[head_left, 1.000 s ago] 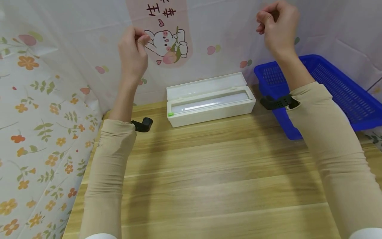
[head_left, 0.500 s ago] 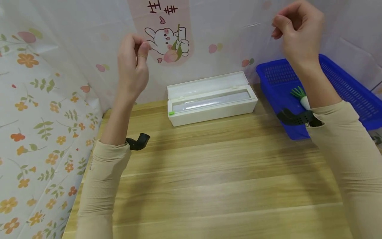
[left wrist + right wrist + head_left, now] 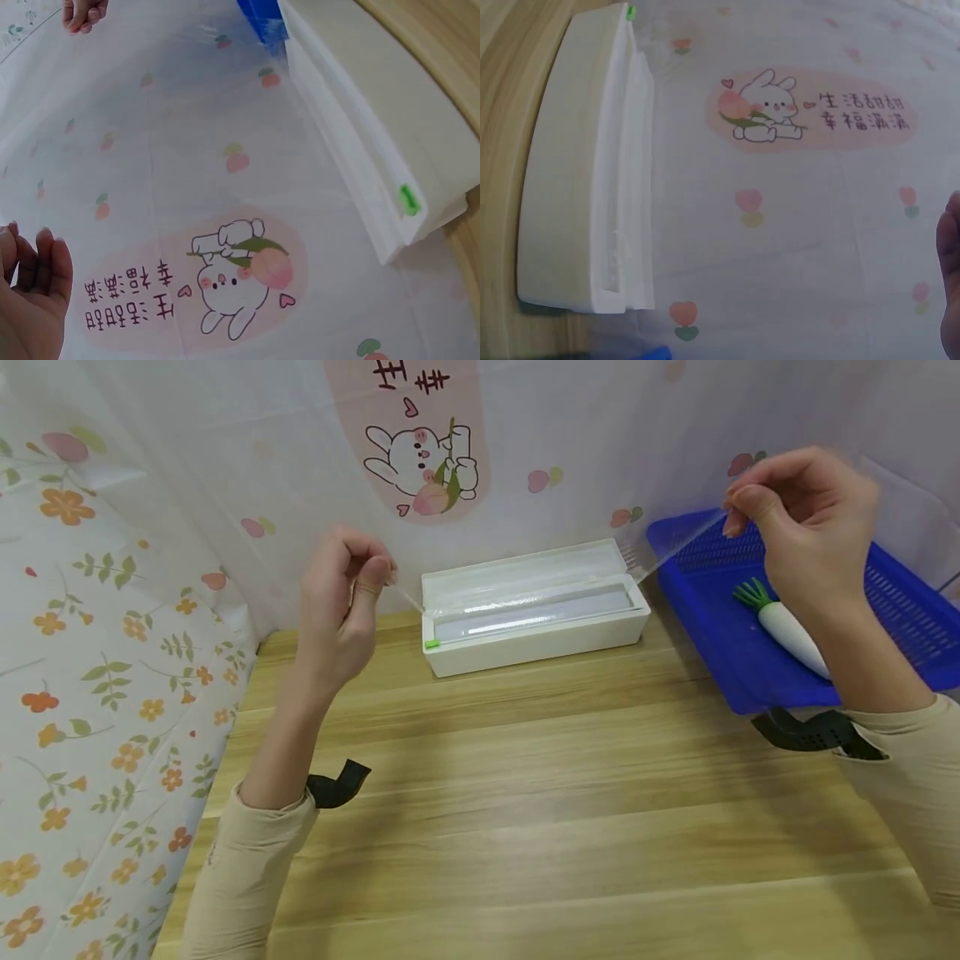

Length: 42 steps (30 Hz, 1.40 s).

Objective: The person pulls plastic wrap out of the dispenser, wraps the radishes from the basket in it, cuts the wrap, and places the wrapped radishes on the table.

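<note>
A sheet of clear cling film point(image 3: 678, 547) hangs between my two hands, its sides faintly visible as pale lines. My left hand point(image 3: 337, 618) pinches one corner between thumb and fingers, left of the white cling film box point(image 3: 540, 648). At the other corner, my right hand point(image 3: 817, 539) pinches the film above the blue basket. The box stands on the table with its lid point(image 3: 517, 568) raised and a green slider point(image 3: 431, 644) at its left end. In the left wrist view, my left hand point(image 3: 34, 300) shows at the lower left; the film is hard to make out.
The blue plastic basket point(image 3: 723, 681) at the right holds a white radish point(image 3: 795, 637) with green leaves, partly hidden by my right arm. A printed cloth point(image 3: 562, 435) hangs behind the wooden table point(image 3: 525, 827). A floral cloth point(image 3: 112, 693) covers the left side.
Both hands have come down and back towards me, the right one also moving right. The film's sides now show against the box and basket, and the radish has come into view.
</note>
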Each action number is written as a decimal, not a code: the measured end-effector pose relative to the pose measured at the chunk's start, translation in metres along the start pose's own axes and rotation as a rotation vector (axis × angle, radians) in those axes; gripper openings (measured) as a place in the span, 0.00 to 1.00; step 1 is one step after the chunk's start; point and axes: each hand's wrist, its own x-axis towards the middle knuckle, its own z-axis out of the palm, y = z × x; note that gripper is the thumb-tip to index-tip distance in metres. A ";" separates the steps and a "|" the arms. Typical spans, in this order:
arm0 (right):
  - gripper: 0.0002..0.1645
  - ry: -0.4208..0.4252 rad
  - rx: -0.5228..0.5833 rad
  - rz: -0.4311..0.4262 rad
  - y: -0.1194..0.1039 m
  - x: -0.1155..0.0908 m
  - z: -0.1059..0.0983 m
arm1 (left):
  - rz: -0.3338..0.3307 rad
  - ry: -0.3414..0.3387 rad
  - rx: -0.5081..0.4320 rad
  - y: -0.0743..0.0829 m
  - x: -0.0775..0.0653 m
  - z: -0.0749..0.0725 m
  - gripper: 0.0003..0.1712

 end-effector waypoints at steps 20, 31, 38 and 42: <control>0.09 -0.539 0.046 0.122 -0.014 -0.082 -0.066 | -0.095 -0.415 -0.197 0.020 -0.098 0.003 0.12; 0.25 -0.957 -0.046 0.334 0.015 -0.135 -0.086 | -0.209 -0.786 -0.173 0.020 -0.143 0.014 0.02; 0.12 -1.084 -0.203 0.480 0.030 -0.165 -0.077 | -0.284 -0.960 -0.014 0.017 -0.166 0.023 0.01; 0.07 -1.097 -0.247 0.552 0.038 -0.173 -0.073 | -0.340 -1.028 0.027 0.015 -0.177 0.028 0.03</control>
